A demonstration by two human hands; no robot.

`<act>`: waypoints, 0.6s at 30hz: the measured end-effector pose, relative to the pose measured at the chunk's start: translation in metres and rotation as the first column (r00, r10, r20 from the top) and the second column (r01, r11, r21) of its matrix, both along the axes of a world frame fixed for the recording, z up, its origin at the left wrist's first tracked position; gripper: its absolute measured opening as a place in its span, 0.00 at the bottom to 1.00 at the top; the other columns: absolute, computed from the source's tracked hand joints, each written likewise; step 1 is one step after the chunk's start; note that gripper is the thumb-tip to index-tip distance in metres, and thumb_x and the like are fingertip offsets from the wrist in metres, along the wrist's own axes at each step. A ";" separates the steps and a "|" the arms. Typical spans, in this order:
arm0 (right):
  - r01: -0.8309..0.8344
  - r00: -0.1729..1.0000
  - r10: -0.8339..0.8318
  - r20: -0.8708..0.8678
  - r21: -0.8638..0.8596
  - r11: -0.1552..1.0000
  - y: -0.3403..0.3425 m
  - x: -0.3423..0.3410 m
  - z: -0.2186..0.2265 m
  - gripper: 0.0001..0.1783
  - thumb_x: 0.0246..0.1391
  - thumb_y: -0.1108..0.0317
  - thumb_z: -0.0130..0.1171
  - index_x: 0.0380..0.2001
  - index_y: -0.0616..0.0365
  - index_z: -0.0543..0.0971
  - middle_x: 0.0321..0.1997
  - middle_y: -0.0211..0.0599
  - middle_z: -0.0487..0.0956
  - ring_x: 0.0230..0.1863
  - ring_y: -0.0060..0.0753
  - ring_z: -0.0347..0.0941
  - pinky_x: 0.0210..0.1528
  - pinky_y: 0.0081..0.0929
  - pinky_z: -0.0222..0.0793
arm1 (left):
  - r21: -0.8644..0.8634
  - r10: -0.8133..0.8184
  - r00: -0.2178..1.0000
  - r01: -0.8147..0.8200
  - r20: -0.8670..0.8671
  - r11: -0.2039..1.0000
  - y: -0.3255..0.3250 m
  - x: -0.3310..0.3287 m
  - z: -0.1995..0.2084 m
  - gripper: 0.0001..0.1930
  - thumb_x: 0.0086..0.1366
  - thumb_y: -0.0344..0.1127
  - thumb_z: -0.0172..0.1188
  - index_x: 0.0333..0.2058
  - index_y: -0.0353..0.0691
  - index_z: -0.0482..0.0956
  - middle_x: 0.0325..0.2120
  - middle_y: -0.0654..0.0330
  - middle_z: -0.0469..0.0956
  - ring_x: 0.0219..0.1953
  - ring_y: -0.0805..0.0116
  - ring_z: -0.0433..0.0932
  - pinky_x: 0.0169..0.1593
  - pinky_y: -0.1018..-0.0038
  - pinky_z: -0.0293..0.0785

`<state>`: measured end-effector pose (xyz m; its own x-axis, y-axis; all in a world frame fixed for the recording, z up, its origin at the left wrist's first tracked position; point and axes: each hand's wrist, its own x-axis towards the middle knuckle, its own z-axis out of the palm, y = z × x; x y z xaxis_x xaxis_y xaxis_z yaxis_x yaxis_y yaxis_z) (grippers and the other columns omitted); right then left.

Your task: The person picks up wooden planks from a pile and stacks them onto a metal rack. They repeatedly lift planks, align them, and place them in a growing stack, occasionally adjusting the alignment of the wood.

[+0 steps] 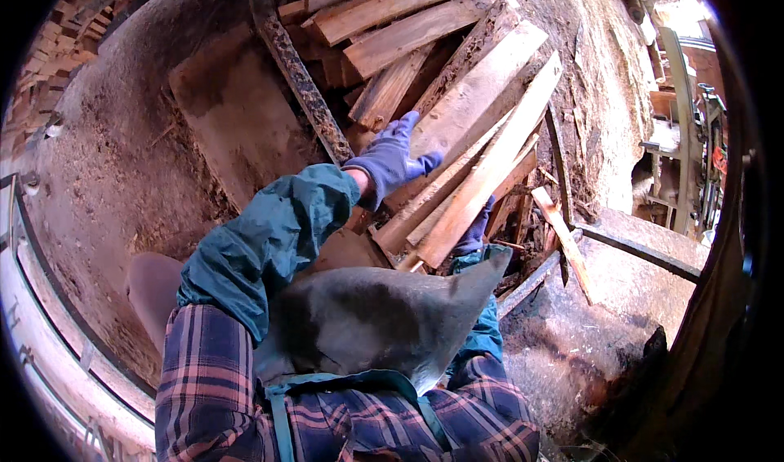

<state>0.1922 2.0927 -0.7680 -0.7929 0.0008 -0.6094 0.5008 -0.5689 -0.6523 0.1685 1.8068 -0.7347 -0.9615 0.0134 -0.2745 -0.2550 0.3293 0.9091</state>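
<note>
My left hand (pixel 392 160), in a purple-blue glove, lies with its fingers spread at the left edge of a wide, pale split plank (pixel 482 91). My right hand (pixel 476 229), gloved the same way, shows only in part beside a long, light split log (pixel 494 172). That log slants over other pieces, its lower end close to my apron (pixel 367 315). The wood hides most of the right fingers, so I cannot tell whether they grip it. More split firewood (pixel 408 13) is heaped beyond my left hand.
A dark metal bar (pixel 294 70) runs along the heap's left side, and another bar (pixel 641 251) sticks out at right. A thin wood strip (pixel 563 242) leans near my right arm. Stacked wood (pixel 61 50) stands at far left. Bark and chips litter the dusty floor.
</note>
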 end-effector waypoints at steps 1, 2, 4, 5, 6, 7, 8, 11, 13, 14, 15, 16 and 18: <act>0.020 1.000 -0.020 0.006 0.012 1.000 0.001 0.000 -0.003 0.46 0.54 0.30 0.52 0.66 0.49 0.63 0.66 0.40 0.68 0.64 0.49 0.64 0.68 0.49 0.57 | -0.109 -0.022 1.000 0.020 -0.012 0.994 0.001 0.003 0.004 0.49 0.59 0.66 0.59 0.68 0.39 0.52 0.65 0.40 0.59 0.67 0.45 0.59 0.68 0.60 0.56; -0.082 0.995 0.080 -0.058 -0.042 0.996 0.006 0.002 -0.002 0.45 0.55 0.30 0.51 0.66 0.50 0.64 0.66 0.39 0.68 0.63 0.48 0.65 0.68 0.47 0.58 | -0.116 -0.021 1.000 0.023 0.021 0.993 0.001 0.005 0.012 0.51 0.56 0.67 0.61 0.68 0.40 0.53 0.65 0.39 0.57 0.67 0.43 0.58 0.68 0.59 0.56; -0.075 0.996 0.073 -0.056 -0.045 0.996 0.009 0.003 -0.006 0.44 0.56 0.31 0.50 0.66 0.50 0.64 0.66 0.39 0.68 0.63 0.47 0.65 0.68 0.47 0.58 | -0.161 0.075 0.997 -0.075 -0.006 0.984 0.009 0.012 0.010 0.50 0.56 0.66 0.61 0.67 0.40 0.54 0.64 0.39 0.58 0.66 0.42 0.59 0.68 0.59 0.56; -0.075 0.996 0.072 -0.060 -0.044 0.996 0.008 0.000 -0.005 0.44 0.56 0.31 0.50 0.66 0.50 0.64 0.65 0.39 0.68 0.63 0.47 0.65 0.68 0.46 0.59 | -0.181 0.124 0.992 -0.127 -0.025 0.975 0.012 0.015 0.012 0.50 0.56 0.66 0.61 0.67 0.40 0.54 0.64 0.38 0.59 0.66 0.42 0.59 0.68 0.58 0.56; 0.003 1.000 -0.004 0.016 0.055 0.998 0.005 0.000 -0.006 0.44 0.57 0.30 0.49 0.66 0.50 0.64 0.63 0.39 0.71 0.60 0.46 0.68 0.65 0.45 0.63 | -0.196 0.154 0.988 -0.155 -0.021 0.968 0.015 0.015 0.013 0.49 0.58 0.66 0.60 0.67 0.38 0.55 0.64 0.36 0.58 0.67 0.42 0.58 0.68 0.58 0.57; 0.010 0.999 -0.012 0.030 0.068 0.998 0.004 0.001 -0.005 0.44 0.57 0.30 0.49 0.66 0.50 0.64 0.63 0.39 0.71 0.60 0.46 0.68 0.65 0.45 0.63 | -0.132 0.194 0.981 -0.191 0.015 0.973 0.022 0.017 0.013 0.49 0.58 0.66 0.60 0.66 0.37 0.55 0.64 0.36 0.58 0.67 0.41 0.58 0.68 0.58 0.56; -0.003 0.999 0.001 0.038 0.064 0.998 0.003 0.001 -0.003 0.44 0.57 0.30 0.49 0.66 0.50 0.64 0.63 0.39 0.71 0.60 0.46 0.68 0.65 0.45 0.63 | -0.080 0.246 0.968 -0.241 0.049 0.967 0.024 0.019 0.014 0.48 0.59 0.65 0.59 0.66 0.36 0.55 0.64 0.35 0.58 0.67 0.41 0.57 0.68 0.57 0.56; -0.044 0.999 0.043 0.030 0.049 0.998 0.002 0.000 0.006 0.44 0.57 0.30 0.49 0.66 0.50 0.64 0.63 0.39 0.71 0.60 0.46 0.68 0.65 0.45 0.63 | -0.010 0.373 0.914 -0.377 0.160 0.926 0.047 0.031 -0.001 0.46 0.62 0.61 0.60 0.65 0.31 0.55 0.63 0.35 0.58 0.66 0.42 0.59 0.68 0.58 0.56; -0.058 0.998 0.057 0.030 0.044 0.997 0.005 0.002 0.009 0.44 0.57 0.30 0.49 0.65 0.50 0.64 0.63 0.39 0.71 0.60 0.46 0.68 0.65 0.45 0.63 | 0.083 0.311 0.932 -0.331 0.185 0.940 0.040 0.036 -0.001 0.47 0.61 0.61 0.61 0.65 0.31 0.53 0.64 0.35 0.57 0.66 0.42 0.58 0.68 0.58 0.56; -0.059 0.998 0.057 0.028 0.048 0.997 0.008 0.002 0.013 0.44 0.57 0.30 0.49 0.65 0.50 0.65 0.63 0.39 0.71 0.60 0.45 0.68 0.64 0.45 0.63 | 0.077 0.289 0.940 -0.306 0.183 0.949 0.036 0.035 0.002 0.48 0.60 0.61 0.62 0.66 0.31 0.52 0.64 0.35 0.57 0.67 0.43 0.58 0.68 0.59 0.56; -0.061 0.998 0.059 0.028 0.051 0.997 0.009 0.001 0.014 0.44 0.57 0.30 0.49 0.65 0.50 0.65 0.63 0.39 0.71 0.60 0.45 0.68 0.64 0.45 0.63 | 0.071 0.265 0.947 -0.282 0.181 0.957 0.031 0.032 0.004 0.50 0.59 0.61 0.63 0.66 0.31 0.51 0.64 0.36 0.57 0.67 0.44 0.58 0.68 0.59 0.56; -0.057 0.998 0.056 0.027 0.052 0.997 0.009 0.001 0.015 0.44 0.57 0.30 0.49 0.65 0.50 0.65 0.63 0.39 0.71 0.60 0.45 0.68 0.64 0.45 0.63 | 0.065 0.241 0.954 -0.256 0.180 0.964 0.025 0.028 0.004 0.51 0.58 0.62 0.64 0.67 0.32 0.50 0.64 0.37 0.57 0.67 0.45 0.58 0.68 0.60 0.56; -0.062 0.998 0.061 0.019 0.051 0.997 0.010 -0.001 0.017 0.44 0.57 0.30 0.49 0.65 0.51 0.65 0.63 0.39 0.71 0.60 0.45 0.68 0.64 0.45 0.63 | 0.319 0.193 0.956 -0.258 0.222 0.912 0.009 0.019 -0.002 0.54 0.56 0.62 0.66 0.68 0.32 0.48 0.64 0.39 0.58 0.68 0.48 0.58 0.68 0.61 0.57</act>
<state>0.1912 2.1026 -0.7511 -0.7817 -0.0162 -0.6235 0.5455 -0.5024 -0.6708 0.1874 1.8158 -0.7370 -0.8838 -0.0740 -0.4619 -0.4566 -0.0787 0.8862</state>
